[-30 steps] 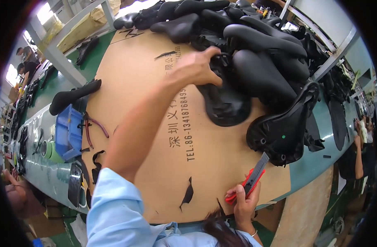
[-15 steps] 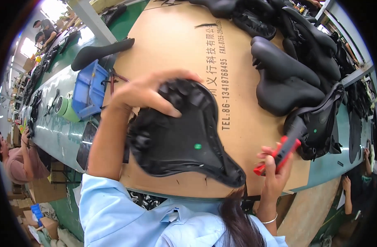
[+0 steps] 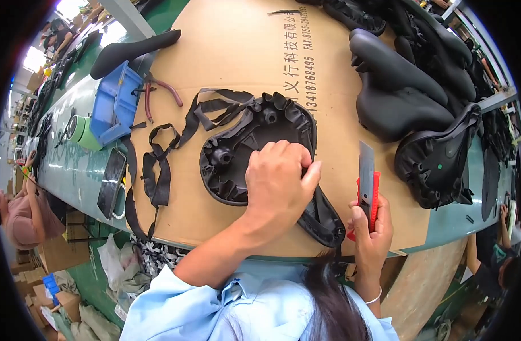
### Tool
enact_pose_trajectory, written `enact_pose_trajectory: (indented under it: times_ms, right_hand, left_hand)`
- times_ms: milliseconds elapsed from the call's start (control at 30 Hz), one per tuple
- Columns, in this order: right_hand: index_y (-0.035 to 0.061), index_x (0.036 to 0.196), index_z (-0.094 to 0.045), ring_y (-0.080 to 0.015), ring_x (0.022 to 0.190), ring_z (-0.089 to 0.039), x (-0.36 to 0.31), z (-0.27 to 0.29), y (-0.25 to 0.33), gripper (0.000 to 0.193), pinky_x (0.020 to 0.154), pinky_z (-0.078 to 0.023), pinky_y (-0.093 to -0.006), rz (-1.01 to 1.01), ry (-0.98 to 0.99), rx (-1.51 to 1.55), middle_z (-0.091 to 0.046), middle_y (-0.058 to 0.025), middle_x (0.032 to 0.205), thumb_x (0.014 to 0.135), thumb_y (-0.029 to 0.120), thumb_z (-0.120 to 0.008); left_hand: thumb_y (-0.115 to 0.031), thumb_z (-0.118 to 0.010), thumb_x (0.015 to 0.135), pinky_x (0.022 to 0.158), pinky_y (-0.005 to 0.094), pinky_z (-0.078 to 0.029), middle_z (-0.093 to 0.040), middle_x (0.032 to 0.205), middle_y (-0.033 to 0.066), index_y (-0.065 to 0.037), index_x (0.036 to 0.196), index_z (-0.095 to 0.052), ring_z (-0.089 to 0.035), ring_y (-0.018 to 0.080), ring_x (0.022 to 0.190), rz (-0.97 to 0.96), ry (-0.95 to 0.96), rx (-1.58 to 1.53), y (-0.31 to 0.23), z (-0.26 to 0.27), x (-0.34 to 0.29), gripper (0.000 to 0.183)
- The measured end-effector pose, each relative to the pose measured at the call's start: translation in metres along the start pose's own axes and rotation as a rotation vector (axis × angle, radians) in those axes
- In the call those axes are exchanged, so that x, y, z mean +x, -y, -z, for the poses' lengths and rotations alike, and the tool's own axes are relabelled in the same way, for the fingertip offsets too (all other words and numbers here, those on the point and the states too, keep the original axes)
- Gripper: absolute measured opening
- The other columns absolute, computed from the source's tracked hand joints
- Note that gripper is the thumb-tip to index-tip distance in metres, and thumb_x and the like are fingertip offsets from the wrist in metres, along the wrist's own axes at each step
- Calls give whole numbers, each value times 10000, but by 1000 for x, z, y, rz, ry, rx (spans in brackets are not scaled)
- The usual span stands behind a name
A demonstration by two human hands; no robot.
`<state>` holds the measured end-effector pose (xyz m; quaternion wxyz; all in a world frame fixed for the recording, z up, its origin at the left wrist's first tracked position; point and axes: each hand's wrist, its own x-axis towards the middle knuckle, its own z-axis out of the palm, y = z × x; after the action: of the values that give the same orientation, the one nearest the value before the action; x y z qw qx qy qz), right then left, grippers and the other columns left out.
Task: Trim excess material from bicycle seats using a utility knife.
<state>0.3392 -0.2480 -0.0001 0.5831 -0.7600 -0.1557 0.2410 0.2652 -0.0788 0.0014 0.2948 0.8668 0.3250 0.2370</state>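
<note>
A black bicycle saddle (image 3: 272,133) lies underside up on the cardboard, its gathered cover edge standing in folds around the hollow. My left hand (image 3: 280,184) reaches across it, closed on the saddle near its right rim; the fingertips are hidden beneath the hand. To the right of the saddle's narrow nose, my right hand (image 3: 371,230) holds a red-handled utility knife (image 3: 372,196). Its wide blade is out and points upward, away from the saddle. Loose black fabric strips (image 3: 158,165) curl on the cardboard left of the saddle.
Several black saddles (image 3: 405,96) are piled at the right and far right. Red-handled pliers (image 3: 149,99), a blue bin (image 3: 119,105), a green round container (image 3: 83,132) and a phone (image 3: 111,182) lie at the left. Other people sit at both sides.
The saddle has come down flat onto the cardboard. My left hand has moved from its far left edge to its right side. The knife has turned upright, its blade plainly visible.
</note>
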Motion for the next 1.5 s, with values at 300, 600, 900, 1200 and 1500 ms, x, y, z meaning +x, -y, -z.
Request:
enact_pose_trajectory:
  times_ms: [300,600,900,1200,1500]
  right_hand:
    - [68,1340,-534,-228,647,-606,23,-12,33,494,624,-498,-320,602,225,-547,-673,-151,928,860,47,-649]
    - [73,1302,-579,-242,748,-657,15,6,24,478,697,-512,-330,542,309,-474,-688,-168,1021,833,25,-659]
    - [96,1356,-524,-290,605,-611,-23,29,48,540,562,-482,-380,409,488,-881,-642,-143,758,836,72,-669]
    - [49,1399,-449,-224,781,-693,-92,30,-2,545,662,-539,-298,237,214,-592,-672,-181,1122,881,59,-618]
    - [68,1489,-263,-142,830,-622,-51,-15,17,750,749,-507,-260,374,-30,-218,-579,-153,1213,849,3,-649]
  left_hand:
    - [-78,-681,699,545,316,-418,-545,668,63,-16,688,-580,-516,171,602,276,-30,-466,8,12,-4,119]
    - [-50,-695,708,578,267,-401,-556,675,18,-23,706,-606,-508,114,642,169,19,-740,20,20,-12,94]
    - [-51,-706,769,654,229,-396,-580,774,2,-33,758,-611,-511,81,721,35,228,-1119,34,28,-9,97]
    - [-211,-645,879,731,291,-420,-591,849,44,-53,912,-591,-538,163,827,52,293,-1562,35,27,-7,170]
    - [-172,-761,676,774,391,-438,-568,929,96,-32,996,-606,-553,299,895,-643,528,42,43,76,12,382]
